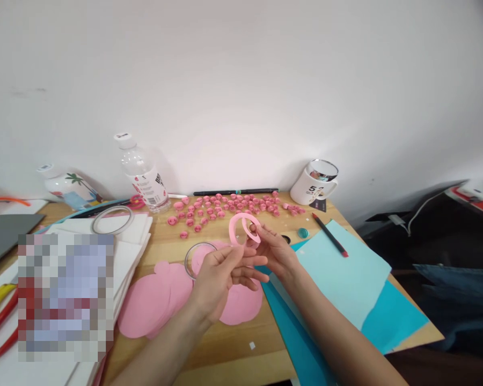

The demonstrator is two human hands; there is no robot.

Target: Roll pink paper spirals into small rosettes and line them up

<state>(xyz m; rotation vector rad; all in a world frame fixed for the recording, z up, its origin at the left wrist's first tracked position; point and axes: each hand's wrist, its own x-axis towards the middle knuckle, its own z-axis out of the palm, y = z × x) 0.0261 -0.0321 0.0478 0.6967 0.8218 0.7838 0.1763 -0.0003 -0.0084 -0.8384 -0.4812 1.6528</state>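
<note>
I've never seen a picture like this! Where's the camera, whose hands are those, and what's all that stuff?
No robot here: these are one person's two bare hands. The picture comes from a camera worn on that person's head, looking forward and down, so the arms reach in from below. The right hand pinches a looped pink paper strip, and the left hand is at its lower edge. On the brown wooden table lie flat pink paper pieces, and farther back, many small curled pink paper rolls. To the right are a pale blue paper sheet and a white mug with dark lettering. A clear plastic bottle with a white cap stands to the left.
</note>
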